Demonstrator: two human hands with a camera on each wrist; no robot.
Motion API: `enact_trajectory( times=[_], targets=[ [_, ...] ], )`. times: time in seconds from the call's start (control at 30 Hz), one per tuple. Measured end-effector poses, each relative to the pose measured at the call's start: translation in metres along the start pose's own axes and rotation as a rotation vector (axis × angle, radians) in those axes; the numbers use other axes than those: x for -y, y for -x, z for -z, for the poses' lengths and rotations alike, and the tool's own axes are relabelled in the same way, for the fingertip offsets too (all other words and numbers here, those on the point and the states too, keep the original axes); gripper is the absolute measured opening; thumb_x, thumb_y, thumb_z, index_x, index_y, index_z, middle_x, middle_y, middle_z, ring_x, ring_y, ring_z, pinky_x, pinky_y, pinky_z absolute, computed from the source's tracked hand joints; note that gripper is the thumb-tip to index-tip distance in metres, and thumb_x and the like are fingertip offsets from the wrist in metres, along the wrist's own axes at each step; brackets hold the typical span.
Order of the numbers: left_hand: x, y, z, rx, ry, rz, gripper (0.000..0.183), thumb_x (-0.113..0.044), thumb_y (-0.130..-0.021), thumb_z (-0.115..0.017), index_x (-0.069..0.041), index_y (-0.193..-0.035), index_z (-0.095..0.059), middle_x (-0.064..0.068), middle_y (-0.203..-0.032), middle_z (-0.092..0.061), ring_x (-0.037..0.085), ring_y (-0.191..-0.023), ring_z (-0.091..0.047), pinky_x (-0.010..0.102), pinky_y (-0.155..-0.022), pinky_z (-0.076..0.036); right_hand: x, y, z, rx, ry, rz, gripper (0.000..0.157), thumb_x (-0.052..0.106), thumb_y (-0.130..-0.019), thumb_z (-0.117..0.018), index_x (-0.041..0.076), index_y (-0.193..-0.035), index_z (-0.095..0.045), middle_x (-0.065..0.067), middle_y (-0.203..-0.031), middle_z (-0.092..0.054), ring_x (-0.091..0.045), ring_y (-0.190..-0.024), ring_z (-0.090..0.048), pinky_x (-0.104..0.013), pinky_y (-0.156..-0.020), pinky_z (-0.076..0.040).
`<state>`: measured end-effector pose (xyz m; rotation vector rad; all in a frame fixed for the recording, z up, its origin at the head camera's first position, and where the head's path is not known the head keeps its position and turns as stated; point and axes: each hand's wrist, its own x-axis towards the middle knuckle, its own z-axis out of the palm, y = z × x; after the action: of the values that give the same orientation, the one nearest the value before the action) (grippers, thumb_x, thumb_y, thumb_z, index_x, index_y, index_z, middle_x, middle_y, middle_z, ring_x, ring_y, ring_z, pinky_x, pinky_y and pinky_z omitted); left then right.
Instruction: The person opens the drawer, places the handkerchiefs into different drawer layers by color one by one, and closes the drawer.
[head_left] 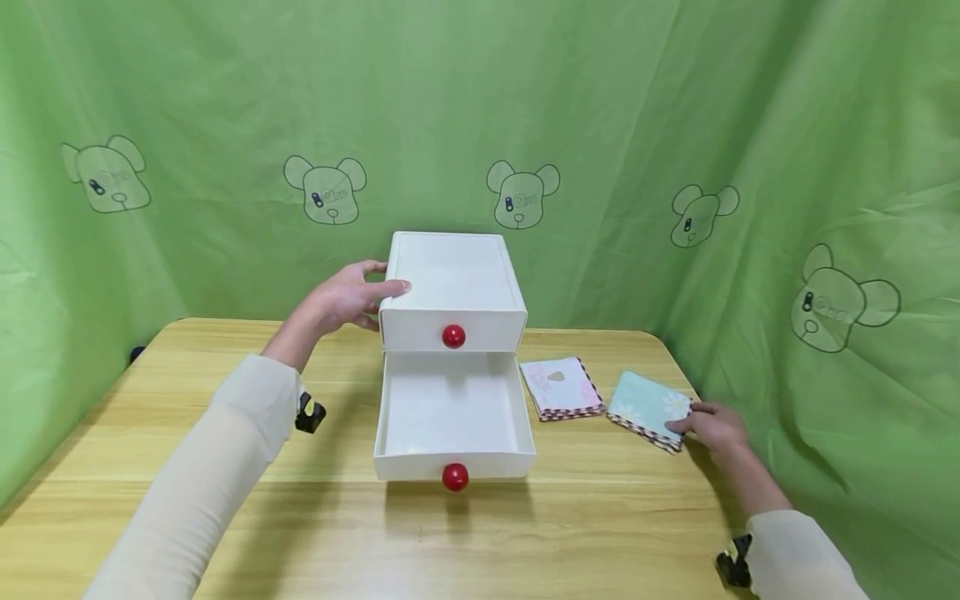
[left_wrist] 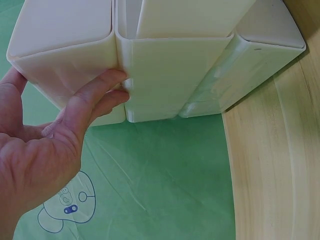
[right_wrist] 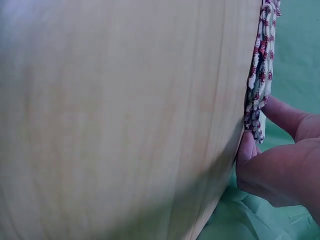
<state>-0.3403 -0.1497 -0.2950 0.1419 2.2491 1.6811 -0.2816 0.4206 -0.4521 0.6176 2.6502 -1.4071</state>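
A white drawer unit (head_left: 457, 267) with red knobs stands at the middle of the table; its top drawer is closed. Below that, an empty drawer (head_left: 453, 408) is pulled out, and the left wrist view shows a further tier (left_wrist: 260, 60) beneath. My left hand (head_left: 347, 293) rests on the unit's upper left side, thumb over the top edge and fingers (left_wrist: 102, 95) extended along the side wall. At the table's right edge my right hand (head_left: 716, 427) pinches the corner of a folded mint-green handkerchief (head_left: 647, 404) with white flowers and a checkered trim (right_wrist: 260, 75).
A second folded handkerchief (head_left: 562, 387), white and pink, lies between the drawer unit and the mint-green one. Green curtains (head_left: 442, 100) with bear-head prints hang behind and beside the wooden table (head_left: 600, 533).
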Motion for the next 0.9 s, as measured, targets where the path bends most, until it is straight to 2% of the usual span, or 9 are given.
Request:
enact_trajectory(
  times=[0.17, 0.3, 0.8, 0.9],
  targets=[
    [0.001, 0.0, 0.0, -0.004, -0.001, -0.002, 0.092, -0.038, -0.086, -0.07, -0.013, -0.153, -0.012, 0.02, -0.137, -0.046, 0.038, -0.116, -0.054, 0.041, -0.081, -0.059, 0.0, 0.002, 0.0, -0.015, 0.057, -0.006, 0.089, 0.023, -0.076, -0.079, -0.013, -0.141, -0.029, -0.037, -0.141, -0.029, -0.05, -0.127, -0.032, -0.056, -0.108, -0.031],
    [0.001, 0.0, 0.0, -0.005, 0.004, -0.001, 0.092, -0.037, -0.085, -0.07, -0.013, -0.153, -0.012, 0.02, -0.137, -0.046, 0.038, -0.117, -0.054, 0.041, -0.081, -0.059, 0.0, 0.003, 0.0, -0.039, 0.095, -0.001, 0.085, 0.025, -0.075, -0.079, -0.015, -0.135, -0.036, -0.037, -0.137, -0.035, -0.048, -0.121, -0.038, -0.055, -0.104, -0.037],
    [0.0, 0.0, -0.002, 0.016, 0.009, 0.003, 0.088, -0.033, -0.09, -0.066, -0.013, -0.153, -0.009, 0.021, -0.138, -0.045, 0.039, -0.117, -0.054, 0.043, -0.083, -0.058, 0.004, 0.002, -0.003, -0.1, 0.128, -0.007, 0.062, 0.017, -0.072, -0.079, -0.015, -0.118, -0.054, -0.032, -0.118, -0.05, -0.038, -0.102, -0.048, -0.045, -0.083, -0.049],
    [-0.008, 0.011, -0.005, 0.02, -0.002, 0.004, 0.086, -0.031, -0.091, -0.064, -0.01, -0.153, -0.009, 0.023, -0.138, -0.045, 0.04, -0.118, -0.053, 0.043, -0.084, -0.057, 0.005, 0.001, -0.004, -0.11, 0.129, -0.004, 0.061, 0.017, -0.072, -0.079, -0.016, -0.118, -0.054, -0.032, -0.116, -0.05, -0.038, -0.101, -0.048, -0.046, -0.084, -0.049]
  ],
)
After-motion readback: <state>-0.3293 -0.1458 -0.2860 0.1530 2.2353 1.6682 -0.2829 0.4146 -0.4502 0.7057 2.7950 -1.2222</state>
